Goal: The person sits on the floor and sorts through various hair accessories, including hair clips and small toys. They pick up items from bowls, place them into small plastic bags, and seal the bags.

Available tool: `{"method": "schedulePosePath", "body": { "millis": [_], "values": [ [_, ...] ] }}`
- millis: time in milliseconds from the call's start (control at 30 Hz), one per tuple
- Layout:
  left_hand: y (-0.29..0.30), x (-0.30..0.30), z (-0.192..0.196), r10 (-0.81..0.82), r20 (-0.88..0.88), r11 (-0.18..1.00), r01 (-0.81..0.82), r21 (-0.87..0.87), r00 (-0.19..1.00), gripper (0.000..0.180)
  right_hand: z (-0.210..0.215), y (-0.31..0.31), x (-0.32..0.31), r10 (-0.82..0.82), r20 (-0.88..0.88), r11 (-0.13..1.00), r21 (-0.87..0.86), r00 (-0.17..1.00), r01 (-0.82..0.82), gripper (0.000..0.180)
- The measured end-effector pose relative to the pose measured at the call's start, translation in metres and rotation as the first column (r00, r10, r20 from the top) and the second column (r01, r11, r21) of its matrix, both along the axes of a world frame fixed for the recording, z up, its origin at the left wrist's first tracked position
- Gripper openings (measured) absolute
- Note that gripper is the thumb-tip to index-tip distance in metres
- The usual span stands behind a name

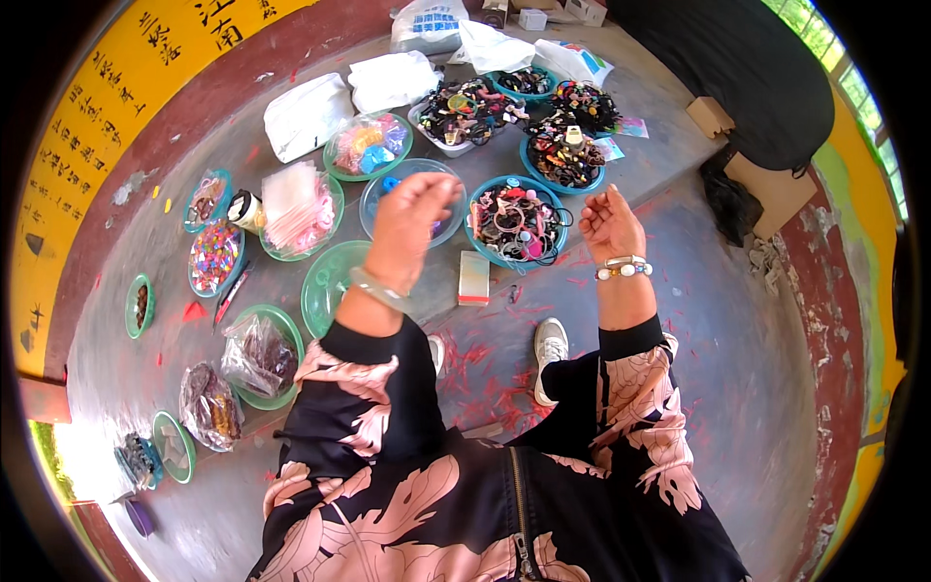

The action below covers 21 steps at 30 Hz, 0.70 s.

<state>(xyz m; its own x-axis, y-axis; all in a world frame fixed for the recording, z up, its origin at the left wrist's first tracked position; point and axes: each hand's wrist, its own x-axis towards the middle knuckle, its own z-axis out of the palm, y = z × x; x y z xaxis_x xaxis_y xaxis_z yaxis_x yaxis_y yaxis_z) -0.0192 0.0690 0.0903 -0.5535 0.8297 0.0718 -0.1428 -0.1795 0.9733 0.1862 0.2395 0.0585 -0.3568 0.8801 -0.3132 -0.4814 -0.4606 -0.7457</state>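
Hair ties in blue bowl, between left grip and right grip. Both raised, half-curled; cannot tell if anything held. Probably mid-handling; next pick would call for opened fingers.

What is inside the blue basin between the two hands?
The blue basin holds a tangle of bands, mostly black and pink. What lies beneath them is covered and cannot be seen.
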Motion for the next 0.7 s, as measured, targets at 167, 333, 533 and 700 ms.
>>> {"method": "schedulePosePath", "body": {
  "millis": [167,333,533,700],
  "values": [
    [0.053,0.005,-0.142,-0.081,0.427,0.991,0.120,-0.066,0.901,0.012,0.001,-0.003,-0.007,0.061,-0.068,0.998,-0.014,0.996,-0.062,0.023],
    [0.067,0.030,-0.263,0.316,0.438,0.815,-0.005,-0.579,0.842,0.011,-0.003,-0.001,-0.008,0.130,-0.051,0.990,-0.039,0.990,-0.132,0.022],
    [0.090,-0.032,-0.248,0.003,-0.627,0.475,-0.553,-0.685,0.779,0.026,-0.003,0.000,0.002,0.160,-0.052,0.986,-0.033,0.986,-0.162,0.019],
    [0.083,-0.090,-0.194,0.197,-0.639,0.472,-0.644,-0.602,0.743,0.029,0.003,-0.010,-0.008,0.256,-0.065,0.965,-0.039,0.964,-0.259,0.018]
  ]
}}
